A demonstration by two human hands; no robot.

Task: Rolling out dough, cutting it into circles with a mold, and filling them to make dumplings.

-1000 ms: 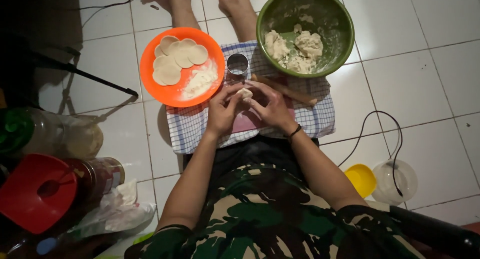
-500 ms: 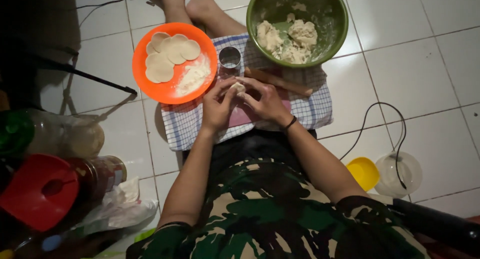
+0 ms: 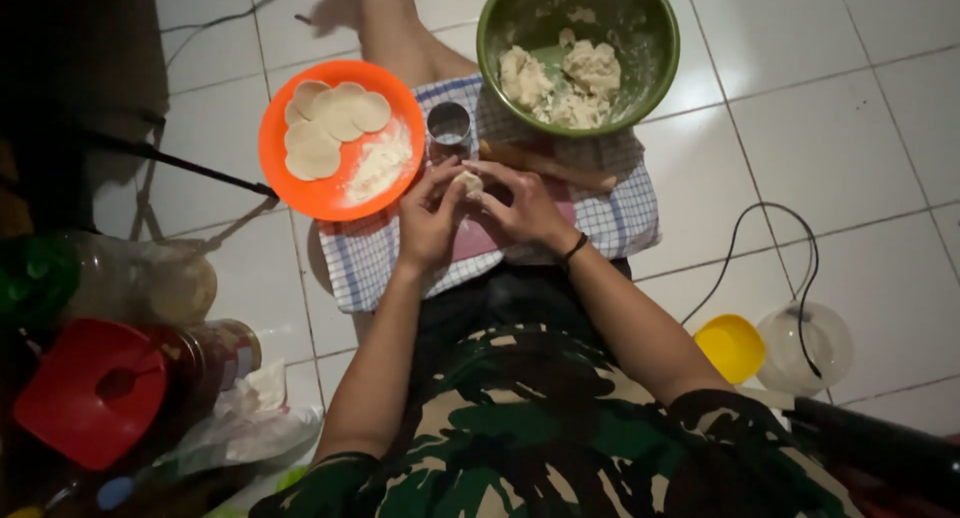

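My left hand and my right hand meet over a checked cloth on my lap, both pinching one small piece of dough between the fingertips. An orange plate with several flat dough rounds and a heap of flour sits just left of my hands. A green bowl holding lumps of dough stands beyond my right hand. A small metal cup stands between plate and bowl. A wooden rolling pin lies on the cloth behind my right hand.
White floor tiles surround me. At the left stand a red funnel, jars and plastic bags. At the right sit a yellow cup, a clear lid and a black cable. Bare legs stretch forward at the top.
The view has shifted, so plate and bowl sit a bit differently in frame. My hands stay together on the dough piece, fingers working it slightly.
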